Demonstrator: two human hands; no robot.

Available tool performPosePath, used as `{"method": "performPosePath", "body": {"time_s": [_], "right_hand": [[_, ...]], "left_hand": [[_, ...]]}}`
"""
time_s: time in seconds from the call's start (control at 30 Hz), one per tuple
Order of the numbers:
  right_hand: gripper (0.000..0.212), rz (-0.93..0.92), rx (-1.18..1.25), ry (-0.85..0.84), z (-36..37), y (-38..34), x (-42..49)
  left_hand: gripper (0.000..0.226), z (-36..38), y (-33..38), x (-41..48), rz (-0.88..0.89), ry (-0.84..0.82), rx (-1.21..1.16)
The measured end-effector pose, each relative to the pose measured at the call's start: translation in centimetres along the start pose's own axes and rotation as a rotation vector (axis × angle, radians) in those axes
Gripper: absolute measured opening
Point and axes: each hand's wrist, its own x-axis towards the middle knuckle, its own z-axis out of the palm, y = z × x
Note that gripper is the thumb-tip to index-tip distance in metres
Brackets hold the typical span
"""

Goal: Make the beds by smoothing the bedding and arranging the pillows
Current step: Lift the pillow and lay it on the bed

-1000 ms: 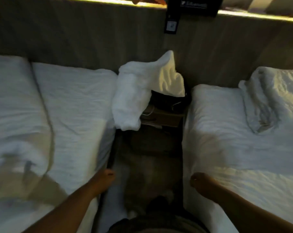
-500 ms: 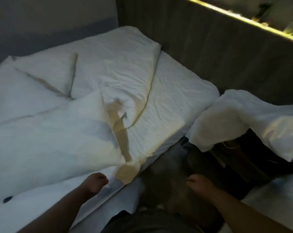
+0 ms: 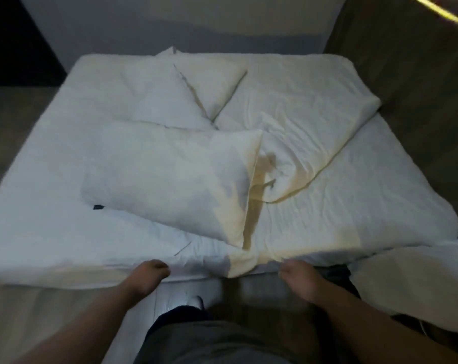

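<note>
In the head view, the big pillow (image 3: 170, 177) lies askew on the rumpled duvet (image 3: 314, 143). Tugging the near edge now would likely drag it along and deepen the folds. The left hand (image 3: 150, 274) curls at that edge, grip unclear. The right hand (image 3: 298, 278) hangs loosely curled just beside it, empty.

The bed (image 3: 380, 179) now fills the frame squarely; the left hand (image 3: 149, 274) and right hand (image 3: 298, 277) are now at its near edge, lower centre.
</note>
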Motion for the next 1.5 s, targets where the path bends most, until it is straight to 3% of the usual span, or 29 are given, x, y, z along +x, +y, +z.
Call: {"method": "performPosePath", "body": {"time_s": [0.03,0.13,0.23,0.47,0.67,0.77,0.87,0.93,1.03,1.2,1.37,1.5], "right_hand": [[0.010,-0.027,-0.011,-0.015,-0.7,-1.9,0.5],[0.036,-0.077,-0.030,-0.016,-2.7,-8.1,2.4],[0.046,-0.255,-0.133,0.032,-4.7,-15.4,5.5],[0.058,-0.691,-0.374,0.340,-8.4,-30.4,16.4],[0.100,-0.420,-0.654,0.210,-9.0,-36.3,24.5],[0.126,-0.266,-0.632,0.126,-8.2,-37.1,27.0],[0.134,-0.205,-0.606,0.121,-7.2,-37.3,28.7],[0.133,-0.217,-0.589,0.147,-6.8,-37.4,29.2],[0.123,-0.235,-0.558,0.198,-6.7,-37.6,29.5],[0.060,-0.324,-0.387,0.183,-9.1,-39.0,28.7],[0.028,-0.394,-0.037,0.007,-9.6,-40.1,26.7],[0.024,-0.535,0.142,-0.136,-7.9,-39.9,23.7]], "left_hand": [[0.021,-0.4,-0.3,-0.1,-0.008,0.003,-0.037],[0.017,-2.2,-1.4,0.4,-0.080,0.031,-0.261],[0.018,-4.7,-2.1,2.8,-0.176,0.039,-0.538],[0.041,-10.0,-2.7,12.5,-0.363,0.033,-0.943],[0.059,-11.6,-2.4,19.1,-0.532,0.024,-1.203],[0.072,-10.9,-2.2,21.8,-0.591,0.008,-1.342],[0.088,-9.7,-2.3,24.5,-0.629,-0.016,-1.559],[0.096,-9.0,-2.2,25.9,-0.590,-0.075,-1.740],[0.080,-9.3,-1.2,26.6,-0.445,-0.105,-2.016],[0.062,-11.9,0.9,23.1,-0.311,-0.039,-1.954],[0.034,-15.2,0.3,16.3,-0.187,0.430,-1.772],[0.031,-15.4,0.5,9.8,-0.186,0.742,-1.692]]}}
